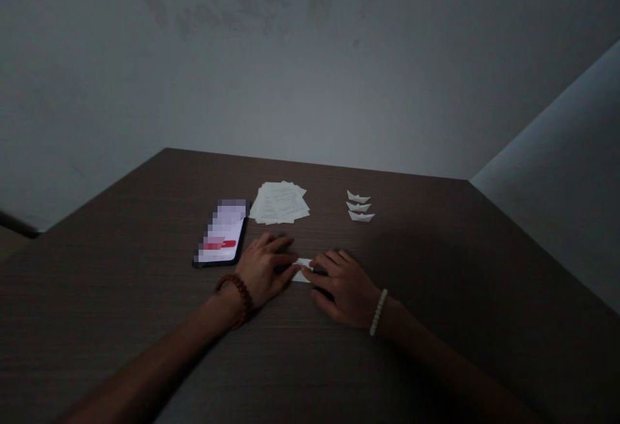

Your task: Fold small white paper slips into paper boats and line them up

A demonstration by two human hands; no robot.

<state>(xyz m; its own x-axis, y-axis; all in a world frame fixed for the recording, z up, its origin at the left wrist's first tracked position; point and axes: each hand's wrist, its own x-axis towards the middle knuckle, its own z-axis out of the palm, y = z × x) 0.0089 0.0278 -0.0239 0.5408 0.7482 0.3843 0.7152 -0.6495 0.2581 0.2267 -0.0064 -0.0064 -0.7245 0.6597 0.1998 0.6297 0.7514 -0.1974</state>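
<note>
A small folded piece of white paper [301, 277] lies on the table between my two hands, its sides covered by fingers. My left hand [265, 269] holds its left end, with thumb and index finger on the paper and the other fingers stretched out beyond it. From the right, my right hand [343, 287] holds the other end under its fingertips, the thumb lying lower on the tabletop. Beyond my right hand sit three small white paper boats [359, 207] in a column. A loose pile of printed paper sheets [281, 203] lies beyond my left hand.
A smartphone [223, 233] with a lit, partly blurred screen lies left of the paper pile, close to my left hand. The dark wooden table [416, 243] reaches back to a grey wall [310, 88]. A pale slanted surface [557, 153] borders its right side.
</note>
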